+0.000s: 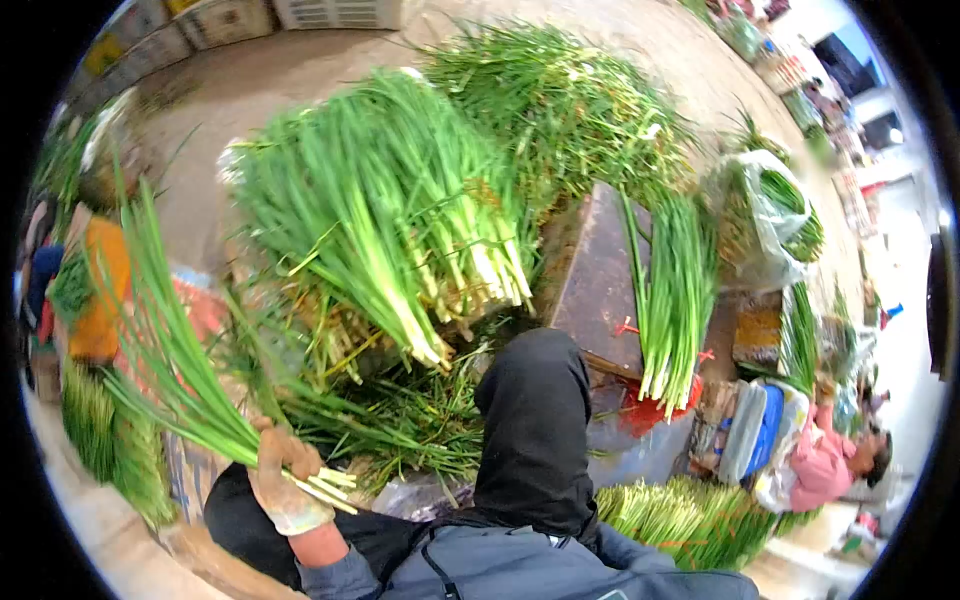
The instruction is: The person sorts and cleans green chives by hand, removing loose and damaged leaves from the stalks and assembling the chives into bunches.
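Note:
My left hand (287, 480), in a soiled glove, is closed round a bunch of long green stalks (185, 370). Their pale ends stick out to the right of the fist and the leaves fan up and to the left. My right hand is not in view. In front of me lies a large heap of green stalks (370, 190), white ends towards me. Right of my raised knee, a bundle of stalks (672, 290) with red ties rests on a dark board (600, 290).
Loose greens (570, 100) are piled at the back, with cut leaves (420, 420) below the heap. More stalks (700, 520) lie at lower right. A plastic bag of greens (765, 220) stands at right, near a person in pink (825, 460). Crates (225, 20) line the upper left.

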Demonstrator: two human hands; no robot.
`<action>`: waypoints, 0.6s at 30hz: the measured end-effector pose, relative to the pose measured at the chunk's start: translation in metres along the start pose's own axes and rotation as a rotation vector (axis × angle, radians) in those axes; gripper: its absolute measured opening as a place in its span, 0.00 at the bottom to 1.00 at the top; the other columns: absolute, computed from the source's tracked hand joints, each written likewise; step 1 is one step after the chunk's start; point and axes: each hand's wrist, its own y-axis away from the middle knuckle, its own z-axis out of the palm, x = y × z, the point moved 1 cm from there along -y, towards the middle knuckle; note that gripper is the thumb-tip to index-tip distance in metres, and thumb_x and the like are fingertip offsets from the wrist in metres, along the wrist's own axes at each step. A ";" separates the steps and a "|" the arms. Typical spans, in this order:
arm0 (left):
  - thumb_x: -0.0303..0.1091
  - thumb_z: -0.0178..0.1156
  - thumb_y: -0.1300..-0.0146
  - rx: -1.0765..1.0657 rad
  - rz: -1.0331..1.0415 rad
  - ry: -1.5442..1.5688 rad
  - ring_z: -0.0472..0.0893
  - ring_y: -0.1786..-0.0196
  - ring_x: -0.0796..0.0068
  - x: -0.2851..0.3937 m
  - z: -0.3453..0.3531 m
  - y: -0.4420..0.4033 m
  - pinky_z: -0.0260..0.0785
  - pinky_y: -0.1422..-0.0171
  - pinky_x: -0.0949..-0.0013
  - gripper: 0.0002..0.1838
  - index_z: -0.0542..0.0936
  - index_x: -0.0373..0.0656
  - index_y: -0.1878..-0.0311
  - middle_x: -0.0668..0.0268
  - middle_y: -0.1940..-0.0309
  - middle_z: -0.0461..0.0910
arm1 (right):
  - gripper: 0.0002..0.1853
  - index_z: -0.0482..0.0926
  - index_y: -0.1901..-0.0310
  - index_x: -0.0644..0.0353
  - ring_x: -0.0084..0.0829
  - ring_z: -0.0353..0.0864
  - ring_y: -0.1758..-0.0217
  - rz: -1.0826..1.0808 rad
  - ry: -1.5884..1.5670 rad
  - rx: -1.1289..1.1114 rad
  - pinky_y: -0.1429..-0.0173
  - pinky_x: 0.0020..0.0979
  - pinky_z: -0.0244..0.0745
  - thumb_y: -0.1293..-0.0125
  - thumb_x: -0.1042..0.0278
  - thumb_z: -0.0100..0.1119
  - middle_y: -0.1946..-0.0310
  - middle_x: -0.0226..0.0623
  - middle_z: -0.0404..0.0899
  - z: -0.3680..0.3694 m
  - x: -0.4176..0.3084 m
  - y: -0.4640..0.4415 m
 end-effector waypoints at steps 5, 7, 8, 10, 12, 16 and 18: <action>0.34 0.60 0.28 -0.053 -0.041 -0.120 0.61 0.82 0.84 -0.014 0.010 -0.043 0.51 0.78 0.76 0.18 0.70 0.37 0.42 0.76 0.79 0.63 | 0.22 0.82 0.50 0.65 0.51 0.82 0.50 0.032 -0.107 0.026 0.46 0.42 0.75 0.31 0.52 0.55 0.55 0.52 0.84 0.028 -0.023 0.017; 0.35 0.60 0.27 -0.080 -0.057 -0.106 0.62 0.81 0.84 -0.015 0.013 -0.056 0.53 0.76 0.75 0.18 0.70 0.38 0.41 0.76 0.78 0.64 | 0.22 0.82 0.50 0.64 0.52 0.82 0.50 0.027 -0.134 0.033 0.46 0.42 0.75 0.31 0.51 0.55 0.54 0.52 0.84 0.039 -0.026 0.019; 0.35 0.60 0.27 -0.115 -0.062 -0.126 0.57 0.81 0.85 -0.018 0.017 -0.063 0.50 0.77 0.75 0.13 0.75 0.40 0.45 0.77 0.79 0.59 | 0.23 0.82 0.50 0.64 0.52 0.82 0.50 0.024 -0.148 0.040 0.46 0.42 0.75 0.31 0.51 0.55 0.54 0.52 0.84 0.044 -0.027 0.018; 0.35 0.59 0.26 -0.180 -0.126 -0.115 0.55 0.80 0.85 -0.022 0.010 -0.083 0.50 0.77 0.75 0.12 0.74 0.40 0.47 0.77 0.79 0.55 | 0.23 0.82 0.49 0.64 0.52 0.82 0.49 0.016 -0.166 0.058 0.46 0.42 0.75 0.31 0.50 0.55 0.54 0.53 0.84 0.051 -0.026 0.014; 0.35 0.58 0.26 -0.247 -0.129 -0.170 0.54 0.80 0.86 -0.027 0.020 -0.090 0.48 0.77 0.76 0.10 0.73 0.40 0.49 0.76 0.78 0.54 | 0.23 0.82 0.49 0.63 0.52 0.82 0.49 0.012 -0.178 0.065 0.45 0.42 0.75 0.32 0.49 0.55 0.53 0.53 0.84 0.061 -0.025 0.011; 0.34 0.57 0.25 -0.367 -0.171 -0.168 0.54 0.80 0.85 -0.033 0.024 -0.081 0.48 0.77 0.76 0.10 0.72 0.40 0.47 0.77 0.78 0.55 | 0.24 0.82 0.48 0.62 0.52 0.82 0.48 0.000 -0.148 0.055 0.45 0.42 0.76 0.32 0.48 0.55 0.52 0.53 0.84 0.074 -0.023 0.002; 0.34 0.57 0.25 -0.419 -0.159 -0.137 0.54 0.80 0.85 -0.032 0.022 -0.063 0.48 0.77 0.76 0.10 0.73 0.40 0.47 0.77 0.78 0.55 | 0.25 0.82 0.48 0.62 0.52 0.82 0.48 -0.027 -0.090 0.042 0.45 0.42 0.76 0.32 0.47 0.55 0.52 0.53 0.84 0.072 -0.024 -0.003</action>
